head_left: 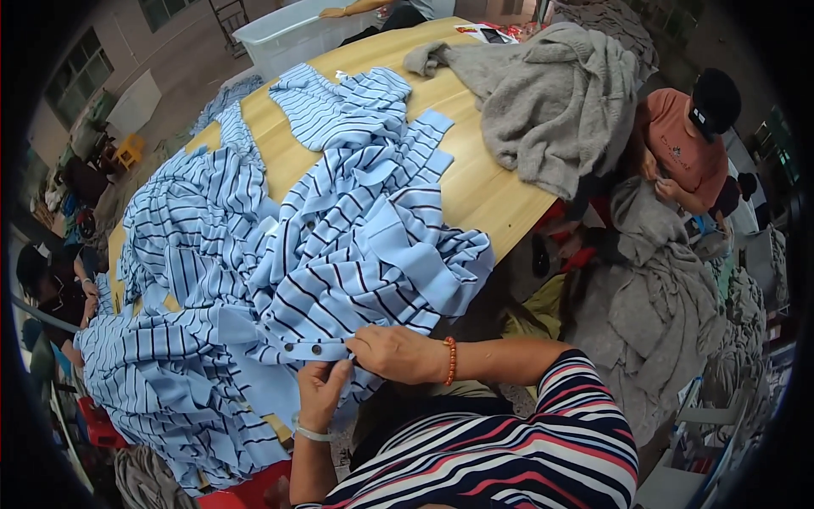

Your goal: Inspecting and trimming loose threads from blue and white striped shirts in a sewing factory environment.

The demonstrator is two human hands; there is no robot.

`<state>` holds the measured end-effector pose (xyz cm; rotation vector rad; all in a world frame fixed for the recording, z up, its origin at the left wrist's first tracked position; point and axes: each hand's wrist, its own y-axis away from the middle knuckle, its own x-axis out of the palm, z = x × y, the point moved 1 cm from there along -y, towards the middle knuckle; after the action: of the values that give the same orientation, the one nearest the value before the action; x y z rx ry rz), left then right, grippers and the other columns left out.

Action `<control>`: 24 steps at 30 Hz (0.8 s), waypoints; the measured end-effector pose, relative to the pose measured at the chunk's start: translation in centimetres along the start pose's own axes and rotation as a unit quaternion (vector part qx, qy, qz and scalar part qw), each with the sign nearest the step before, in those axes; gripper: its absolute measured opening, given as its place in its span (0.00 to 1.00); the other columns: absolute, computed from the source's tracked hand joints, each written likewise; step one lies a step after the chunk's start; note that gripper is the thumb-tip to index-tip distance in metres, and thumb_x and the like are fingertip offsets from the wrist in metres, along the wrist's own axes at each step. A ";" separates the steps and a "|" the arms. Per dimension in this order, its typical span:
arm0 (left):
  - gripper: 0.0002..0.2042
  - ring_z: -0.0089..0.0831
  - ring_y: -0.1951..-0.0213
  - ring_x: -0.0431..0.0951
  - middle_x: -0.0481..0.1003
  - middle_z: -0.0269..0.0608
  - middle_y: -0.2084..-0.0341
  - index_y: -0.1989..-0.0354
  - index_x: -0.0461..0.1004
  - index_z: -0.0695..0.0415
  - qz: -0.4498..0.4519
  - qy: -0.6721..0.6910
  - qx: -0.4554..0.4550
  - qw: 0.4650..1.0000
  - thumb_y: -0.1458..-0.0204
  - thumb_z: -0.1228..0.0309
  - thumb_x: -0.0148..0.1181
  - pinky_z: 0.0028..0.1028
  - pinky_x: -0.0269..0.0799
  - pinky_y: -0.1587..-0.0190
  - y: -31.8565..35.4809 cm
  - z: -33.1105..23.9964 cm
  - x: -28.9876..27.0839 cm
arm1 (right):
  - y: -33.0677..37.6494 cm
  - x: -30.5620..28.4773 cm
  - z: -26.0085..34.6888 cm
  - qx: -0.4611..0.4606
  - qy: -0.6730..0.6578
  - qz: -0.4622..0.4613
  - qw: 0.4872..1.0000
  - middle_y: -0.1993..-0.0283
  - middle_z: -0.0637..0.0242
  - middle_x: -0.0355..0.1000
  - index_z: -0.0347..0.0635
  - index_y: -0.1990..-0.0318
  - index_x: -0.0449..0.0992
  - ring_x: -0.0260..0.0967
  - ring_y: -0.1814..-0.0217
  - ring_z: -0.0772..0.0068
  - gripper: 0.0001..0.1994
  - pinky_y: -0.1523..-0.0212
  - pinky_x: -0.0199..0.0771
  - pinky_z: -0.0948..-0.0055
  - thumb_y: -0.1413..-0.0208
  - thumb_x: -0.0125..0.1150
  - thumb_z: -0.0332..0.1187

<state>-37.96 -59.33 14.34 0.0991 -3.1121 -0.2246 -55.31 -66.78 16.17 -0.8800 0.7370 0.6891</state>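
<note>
A light blue knit cardigan with dark stripes [339,293] lies bunched at the near side of the table. Its button band [301,349] with dark round buttons runs toward my fingers. My left hand [320,394], a pale bangle on its wrist, pinches the band's edge from below. Just to the right, my right hand [398,354] has its fingers closed on the same band; an orange bead bracelet [449,360] circles that wrist. The fingertips nearly meet, and whether a small tool or thread is between them is hidden.
More striped blue knits [186,216] pile up on the left. A grey-brown knit heap [560,110] covers the far right of the wooden table [500,208]. A white plastic bin [297,38] stands beyond it. Co-workers sit at the right [682,153] and left [64,293].
</note>
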 end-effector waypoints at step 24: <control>0.11 0.34 0.84 0.62 0.63 0.47 0.87 0.79 0.67 0.63 -0.041 -0.246 0.091 0.964 0.47 0.72 0.56 0.32 0.56 0.78 -1.6 3.3 -0.2 | -1.0 0.6 -3.3 -0.064 -0.080 0.141 0.985 0.70 0.57 0.62 0.36 0.66 0.68 0.66 0.66 0.54 0.08 0.65 0.68 0.62 0.58 0.54 0.23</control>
<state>-37.78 -60.38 10.84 0.2033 -3.6226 0.0474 -55.12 -69.92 14.62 -0.8329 0.6844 1.0562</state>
